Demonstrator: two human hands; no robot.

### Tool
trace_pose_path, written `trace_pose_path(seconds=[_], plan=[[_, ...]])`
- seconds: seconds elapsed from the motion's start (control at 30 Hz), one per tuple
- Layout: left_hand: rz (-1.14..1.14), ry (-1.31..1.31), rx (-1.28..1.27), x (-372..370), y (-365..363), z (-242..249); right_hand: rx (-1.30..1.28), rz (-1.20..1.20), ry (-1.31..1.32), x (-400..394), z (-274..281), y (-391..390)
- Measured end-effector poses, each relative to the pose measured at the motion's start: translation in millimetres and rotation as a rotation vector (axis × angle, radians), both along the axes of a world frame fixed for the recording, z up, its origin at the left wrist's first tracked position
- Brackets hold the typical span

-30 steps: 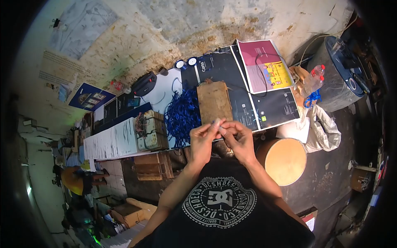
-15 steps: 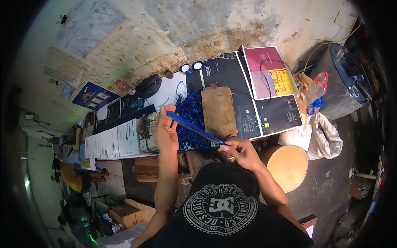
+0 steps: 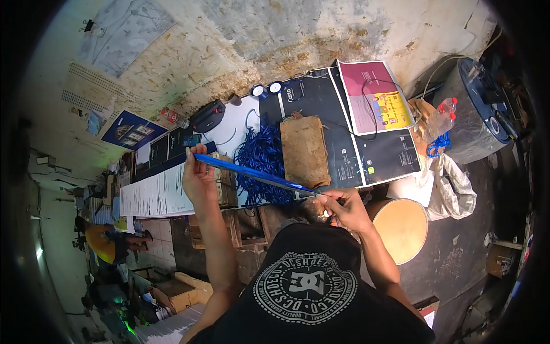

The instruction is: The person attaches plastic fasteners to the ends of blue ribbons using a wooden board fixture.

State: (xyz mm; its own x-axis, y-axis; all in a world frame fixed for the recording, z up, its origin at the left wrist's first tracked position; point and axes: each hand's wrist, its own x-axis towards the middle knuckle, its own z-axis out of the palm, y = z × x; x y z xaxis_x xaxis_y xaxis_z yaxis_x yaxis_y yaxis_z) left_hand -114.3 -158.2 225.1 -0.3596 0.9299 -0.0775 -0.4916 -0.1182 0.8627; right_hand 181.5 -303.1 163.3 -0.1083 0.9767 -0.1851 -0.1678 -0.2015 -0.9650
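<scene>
A blue ribbon strip is stretched taut between my two hands, above the worktable. My left hand pinches its left end, fingers closed. At the other end, my right hand grips the strip between thumb and fingers. A small orange and bright bit shows just below the right fingers, too small to name. Behind the strip lies a heap of loose blue ribbons. To the right of the heap rests a worn brown block, close behind the strip's right part.
A long stack of white sheets lies at the left. Two ribbon spools stand near the wall. A printed poster covers the table's right side. A round stool stands by my right arm. Another person is far left.
My left hand has moved left and slightly down, and my right hand a little right. More of the blue ribbon strip is now stretched out between them.
</scene>
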Motion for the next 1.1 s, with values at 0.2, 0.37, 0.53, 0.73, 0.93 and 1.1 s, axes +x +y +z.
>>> trace_pose_path(seconds=[0.2, 0.37, 0.53, 0.73, 0.93, 1.1], plan=[[-0.006, -0.053, -0.04, -12.1, -9.4, -5.9, -0.093, -0.042, -0.007, 6.2, 12.5, 1.6], [-0.019, -0.085, -0.22, -28.8, -33.7, -46.8, -0.042, -0.078, -0.121, 14.4, 10.2, 3.4], [-0.249, 0.033, -0.505, -85.7, -91.6, -156.6, 0.21, 0.102, -0.254, 12.7, -10.2, 3.2], [-0.139, 0.716, -0.261, -3.4, -128.1, -116.9, 0.277, 0.359, -0.463, -3.0, -17.2, 7.5], [-1.072, 0.857, -0.048, 80.5, -101.6, -60.7, 0.287, 0.447, -0.383, -21.6, -0.6, 31.2], [-1.112, 0.917, -0.079, 71.2, -70.3, -64.2, 0.243, 0.33, -0.298, -14.7, -13.2, 51.8]])
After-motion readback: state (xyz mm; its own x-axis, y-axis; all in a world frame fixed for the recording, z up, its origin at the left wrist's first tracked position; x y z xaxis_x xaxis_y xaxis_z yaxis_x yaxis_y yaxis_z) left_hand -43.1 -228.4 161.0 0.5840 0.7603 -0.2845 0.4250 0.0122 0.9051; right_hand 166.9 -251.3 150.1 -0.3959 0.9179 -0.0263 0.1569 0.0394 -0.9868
